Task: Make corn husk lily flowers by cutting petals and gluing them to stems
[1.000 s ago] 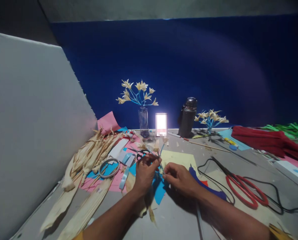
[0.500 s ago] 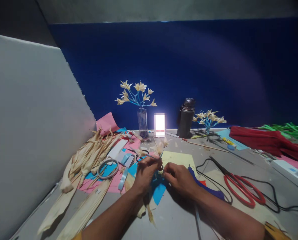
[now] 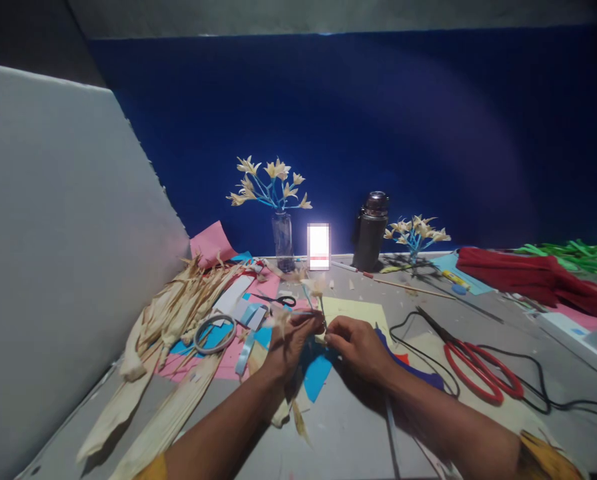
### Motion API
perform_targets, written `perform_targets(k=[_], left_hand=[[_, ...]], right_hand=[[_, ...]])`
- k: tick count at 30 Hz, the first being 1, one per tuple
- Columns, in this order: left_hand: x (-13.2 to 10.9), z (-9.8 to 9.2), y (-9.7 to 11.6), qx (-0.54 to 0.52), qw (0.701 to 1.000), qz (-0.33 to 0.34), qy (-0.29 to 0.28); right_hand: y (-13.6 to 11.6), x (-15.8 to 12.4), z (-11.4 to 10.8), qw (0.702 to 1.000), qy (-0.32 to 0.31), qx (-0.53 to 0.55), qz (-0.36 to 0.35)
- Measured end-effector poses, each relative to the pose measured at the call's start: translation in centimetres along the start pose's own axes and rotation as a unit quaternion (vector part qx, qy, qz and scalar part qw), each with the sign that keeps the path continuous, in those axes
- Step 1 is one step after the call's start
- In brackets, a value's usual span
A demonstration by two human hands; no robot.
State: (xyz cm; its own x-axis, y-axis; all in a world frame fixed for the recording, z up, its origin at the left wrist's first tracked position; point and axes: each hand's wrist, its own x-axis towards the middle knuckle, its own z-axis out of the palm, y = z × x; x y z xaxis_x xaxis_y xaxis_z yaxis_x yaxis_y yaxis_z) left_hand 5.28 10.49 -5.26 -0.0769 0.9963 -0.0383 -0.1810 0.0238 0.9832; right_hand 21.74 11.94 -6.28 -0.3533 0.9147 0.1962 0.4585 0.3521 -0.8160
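Note:
My left hand (image 3: 298, 337) is closed around the thin stems of a small bunch of cream husk flowers (image 3: 314, 288), slightly blurred. One more bloom hangs at the left of that hand. My right hand (image 3: 355, 343) pinches low on the same stem, its fingertips touching or nearly touching the left ones. What lies between the fingertips is mostly hidden. Below the hands lie blue paper (image 3: 317, 379) and strips of dry husk (image 3: 301, 423). Just beyond is a yellow paper sheet (image 3: 355, 313).
Dry corn husks (image 3: 178, 313), a tape roll (image 3: 215, 333) and small black scissors (image 3: 283, 300) lie left. Large red-handled scissors (image 3: 483, 373) and a black cord (image 3: 541, 380) lie right. A flower-filled glass bottle (image 3: 283, 243), a bright light (image 3: 319, 245) and a flask (image 3: 371, 233) stand behind.
The held flower bunch has turned, with blooms shifting left and a bloom swinging down beside my left hand. My hands stay close together. The whole view has shifted slightly.

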Motion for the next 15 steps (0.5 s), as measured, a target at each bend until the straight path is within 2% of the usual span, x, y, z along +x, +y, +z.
perform_targets(k=[6, 8, 11, 15], left_hand=[[-0.3, 0.0, -0.1, 0.053, 0.998, 0.041, -0.012], [-0.3, 0.1, -0.2, 0.055, 0.996, 0.064, -0.018], [-0.4, 0.3, -0.5, 0.037, 0.997, 0.061, -0.021], [-0.1, 0.6, -0.9, 0.049, 0.996, 0.063, 0.025]], right_hand=[[0.0, 0.1, 0.4, 0.999, 0.01, 0.041, 0.032], [0.1, 0.2, 0.7, 0.997, 0.01, 0.064, 0.034], [0.1, 0.2, 1.2, 0.995, 0.008, 0.085, 0.052], [-0.3, 0.0, 1.3, 0.991, -0.015, 0.102, 0.091]])
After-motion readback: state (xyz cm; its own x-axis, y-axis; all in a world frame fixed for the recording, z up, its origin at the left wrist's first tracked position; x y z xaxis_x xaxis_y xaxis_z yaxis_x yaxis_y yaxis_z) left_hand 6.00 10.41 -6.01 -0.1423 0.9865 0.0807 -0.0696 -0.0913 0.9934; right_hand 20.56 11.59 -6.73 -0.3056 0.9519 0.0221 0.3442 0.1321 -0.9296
